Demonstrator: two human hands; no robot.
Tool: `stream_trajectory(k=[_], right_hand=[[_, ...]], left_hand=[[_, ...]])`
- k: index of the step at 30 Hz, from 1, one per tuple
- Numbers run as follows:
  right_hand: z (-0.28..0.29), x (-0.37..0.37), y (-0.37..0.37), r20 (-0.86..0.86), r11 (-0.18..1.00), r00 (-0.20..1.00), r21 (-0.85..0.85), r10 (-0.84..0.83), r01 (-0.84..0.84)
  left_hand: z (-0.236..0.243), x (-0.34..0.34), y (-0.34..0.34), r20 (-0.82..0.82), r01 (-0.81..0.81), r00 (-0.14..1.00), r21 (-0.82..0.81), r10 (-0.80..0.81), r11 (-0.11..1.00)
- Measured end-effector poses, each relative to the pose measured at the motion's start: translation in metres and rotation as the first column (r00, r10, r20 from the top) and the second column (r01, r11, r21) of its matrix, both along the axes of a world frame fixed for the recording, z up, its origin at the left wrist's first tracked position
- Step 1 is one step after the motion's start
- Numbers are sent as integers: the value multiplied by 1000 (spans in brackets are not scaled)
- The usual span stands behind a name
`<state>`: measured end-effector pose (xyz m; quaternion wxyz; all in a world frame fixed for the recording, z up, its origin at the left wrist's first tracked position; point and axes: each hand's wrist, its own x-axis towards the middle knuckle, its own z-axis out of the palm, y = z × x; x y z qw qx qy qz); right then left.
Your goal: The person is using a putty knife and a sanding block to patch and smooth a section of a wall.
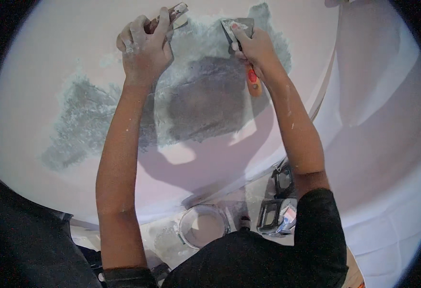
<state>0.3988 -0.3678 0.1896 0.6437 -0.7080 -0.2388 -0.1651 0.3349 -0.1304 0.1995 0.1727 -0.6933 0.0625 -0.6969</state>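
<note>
Apparently mid-smoothing, your left grip (pixel 145 45) clasps a brown, white-smeared scraper (pixel 177 11) and your right grip (pixel 258 44) an orange-handled metal putty knife (pixel 248 23), both near the upper edge of the rough grey wall patch (pixel 205 96), where the next stroke likely needs the knife flat.

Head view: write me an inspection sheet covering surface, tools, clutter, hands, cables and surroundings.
Surface: pale surface with a ragged grey patch; shadows fall across both.
Tools: scraper smeared with white; putty knife with white material on its blade and an orange-red handle.
Clutter: round tub holding something pale; black-framed items below right, one with a blue-and-white packet.
Hands: left hand, whitened, grip closed on the scraper; right hand, grip closed on the putty knife.
Cables: nothing seen.
Surroundings: pale expanse at right, sheet or wall unclear.
</note>
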Motion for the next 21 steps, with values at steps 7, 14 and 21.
stream_trajectory(k=[7,14,21], right_hand=[[-8,-10,-4,-16,999,1000,26,24,-23],[-7,-22,5,-77,948,948,105,309,-301],[-2,-11,13,-18,960,960,14,280,-280]], left_hand=[[2,6,6,10,11,1000,50,-12,999],[0,1,1,-13,10,1000,5,-10,1000],[2,-2,-2,-18,18,1000,-8,-18,1000]])
